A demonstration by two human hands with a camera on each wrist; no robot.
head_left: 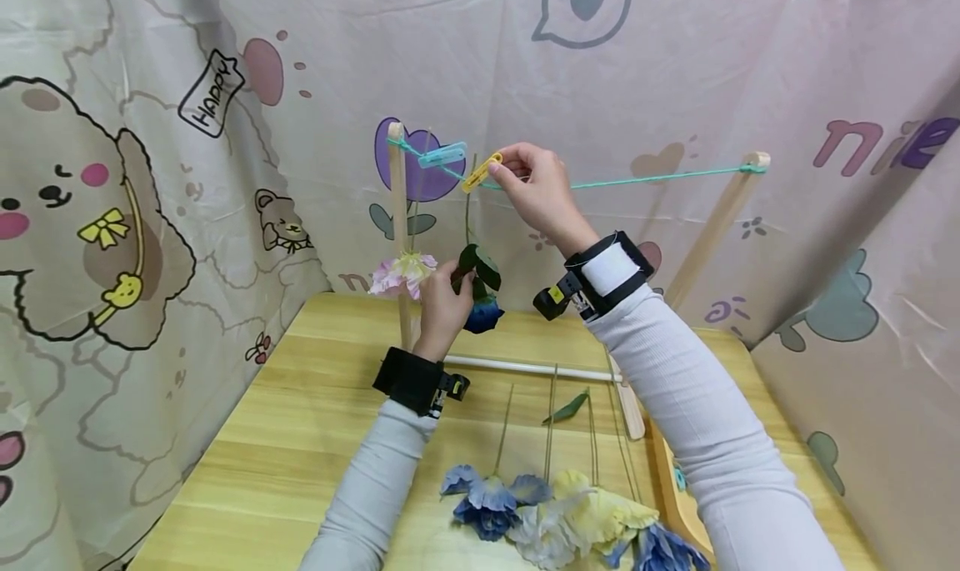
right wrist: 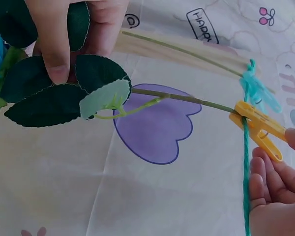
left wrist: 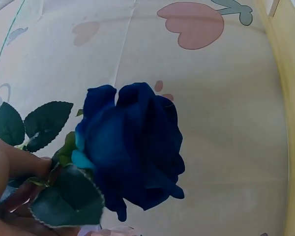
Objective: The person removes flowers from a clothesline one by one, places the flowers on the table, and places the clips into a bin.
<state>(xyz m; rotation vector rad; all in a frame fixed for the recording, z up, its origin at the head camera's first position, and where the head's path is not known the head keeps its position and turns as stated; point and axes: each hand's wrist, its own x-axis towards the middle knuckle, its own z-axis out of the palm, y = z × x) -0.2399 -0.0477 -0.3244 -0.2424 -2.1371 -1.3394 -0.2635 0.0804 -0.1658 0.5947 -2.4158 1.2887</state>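
Note:
My left hand pinches the stem of a dark blue artificial rose among its green leaves; the bloom hangs downward. In the left wrist view the rose bloom sits just beyond the fingertips. Up at the teal cord, my right hand holds a yellow clothespin by its handle end. The right wrist view shows the clothespin jaws over the cord and the rose stem. To the left, a light blue clothespin is on the cord, above a hanging pink-and-cream flower.
Wooden posts, left and right, carry the cord. A white rod runs low between them. Blue flowers and pale yellow ones lie at the front of the table. A wooden tray is under the right forearm.

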